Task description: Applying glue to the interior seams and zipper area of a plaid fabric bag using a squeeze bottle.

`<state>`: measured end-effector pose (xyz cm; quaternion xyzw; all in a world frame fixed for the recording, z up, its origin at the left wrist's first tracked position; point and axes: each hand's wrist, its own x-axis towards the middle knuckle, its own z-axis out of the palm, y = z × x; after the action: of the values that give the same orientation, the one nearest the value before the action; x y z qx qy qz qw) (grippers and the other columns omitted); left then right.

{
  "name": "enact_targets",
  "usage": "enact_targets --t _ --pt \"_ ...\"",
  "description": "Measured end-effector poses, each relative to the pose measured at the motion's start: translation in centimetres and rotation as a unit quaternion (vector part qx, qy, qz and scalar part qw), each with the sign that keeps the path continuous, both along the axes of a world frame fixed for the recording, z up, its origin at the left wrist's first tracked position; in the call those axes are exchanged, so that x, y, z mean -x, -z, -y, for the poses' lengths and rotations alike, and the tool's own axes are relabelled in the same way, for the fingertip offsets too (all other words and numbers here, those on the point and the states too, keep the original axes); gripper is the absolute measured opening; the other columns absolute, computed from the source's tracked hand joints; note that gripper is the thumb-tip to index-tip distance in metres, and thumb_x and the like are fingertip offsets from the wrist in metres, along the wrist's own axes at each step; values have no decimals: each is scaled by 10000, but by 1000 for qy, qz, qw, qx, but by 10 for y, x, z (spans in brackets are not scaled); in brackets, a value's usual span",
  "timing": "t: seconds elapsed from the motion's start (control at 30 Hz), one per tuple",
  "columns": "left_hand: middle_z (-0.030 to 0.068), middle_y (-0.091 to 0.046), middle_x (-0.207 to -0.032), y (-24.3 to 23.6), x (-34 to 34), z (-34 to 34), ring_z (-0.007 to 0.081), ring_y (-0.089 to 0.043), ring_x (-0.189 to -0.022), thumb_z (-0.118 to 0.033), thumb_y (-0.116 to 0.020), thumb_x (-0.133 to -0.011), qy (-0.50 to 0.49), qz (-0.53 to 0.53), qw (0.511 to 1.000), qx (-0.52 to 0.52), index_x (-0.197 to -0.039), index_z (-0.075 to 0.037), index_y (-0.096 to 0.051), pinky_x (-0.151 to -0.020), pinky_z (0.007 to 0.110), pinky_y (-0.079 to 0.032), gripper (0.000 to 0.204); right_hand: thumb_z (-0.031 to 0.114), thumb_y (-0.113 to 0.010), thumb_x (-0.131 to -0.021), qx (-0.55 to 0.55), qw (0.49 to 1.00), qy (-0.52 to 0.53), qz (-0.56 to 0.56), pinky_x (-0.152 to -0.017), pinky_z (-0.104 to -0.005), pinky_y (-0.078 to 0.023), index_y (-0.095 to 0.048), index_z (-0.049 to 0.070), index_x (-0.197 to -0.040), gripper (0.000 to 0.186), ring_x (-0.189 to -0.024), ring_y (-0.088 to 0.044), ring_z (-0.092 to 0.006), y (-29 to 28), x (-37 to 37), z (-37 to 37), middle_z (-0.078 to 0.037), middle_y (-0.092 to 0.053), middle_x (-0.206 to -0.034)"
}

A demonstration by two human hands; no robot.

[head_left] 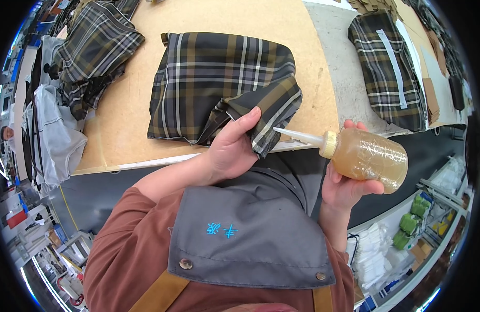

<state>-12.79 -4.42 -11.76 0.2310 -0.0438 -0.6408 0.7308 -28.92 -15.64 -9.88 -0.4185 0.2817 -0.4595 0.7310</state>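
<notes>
Black-and-brown plaid cloth (214,73) lies at twelve o'clock on the table (128,109), flat leftward, bunched toward four o'clock. That corner is already turned back, pinched by the left hand (233,145). The right hand (341,190) grips an amber bottle (372,156), nozzle (301,135) pointing toward nine o'clock, at the fold. No wet mark shows; whether liquid is applied yet cannot be told.
</notes>
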Motion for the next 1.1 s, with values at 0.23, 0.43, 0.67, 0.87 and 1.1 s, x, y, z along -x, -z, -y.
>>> enact_targets --t 0.23,0.43,0.67,0.87,1.1 --pt "39 -511 -1213 1 0 1 153 -484 -1113 -370 -387 -920 -3 2 1000 -16 -1286 -92 -400 -951 328 -363 459 717 -594 -567 28 1000 -11 -2 -431 -130 -400 -315 -43 -1282 1080 -585 -530 -45 -1 0 2 -227 -452 -1246" --pt "46 -522 -1203 1 0 2 152 -498 -1086 -364 -385 -923 -2 -4 1000 -12 -1275 -86 -414 -929 326 -376 450 729 -542 -603 8 999 36 16 -450 -144 -442 -290 -26 -1298 1057 -696 -585 -90 -7 -16 -14 -222 -446 -1245" --pt "27 -516 -1215 -2 -3 2 136 -487 -1106 -325 -393 -929 -21 -73 997 -5 -1284 -86 -411 -957 330 -365 428 763 -480 -613 -42 995 -86 15 -441 -145 -408 -303 5 -1306 1042 -618 -542 -63 2 2 -13 -155 -446 -1267" --pt "54 -523 -1209 0 -1 2 189 -482 -1109 -406 -397 -906 -33 -96 995 -15 -1254 -93 -451 -951 363 -353 471 738 -543 -591 -76 997 -30 16 -425 -127 -353 -311 1 -1302 1050 -515 -433 -23 6 0 1 -146 -454 -1265" --pt "45 -530 -1201 -1 -2 3 178 -483 -1100 -386 -388 -914 -34 -81 996 -23 -1246 -91 -457 -952 346 -348 450 752 -530 -586 -110 992 -63 21 -415 -129 -341 -309 -2 -1305 1065 -499 -401 -18 12 3 -3 -148 -474 -1249"
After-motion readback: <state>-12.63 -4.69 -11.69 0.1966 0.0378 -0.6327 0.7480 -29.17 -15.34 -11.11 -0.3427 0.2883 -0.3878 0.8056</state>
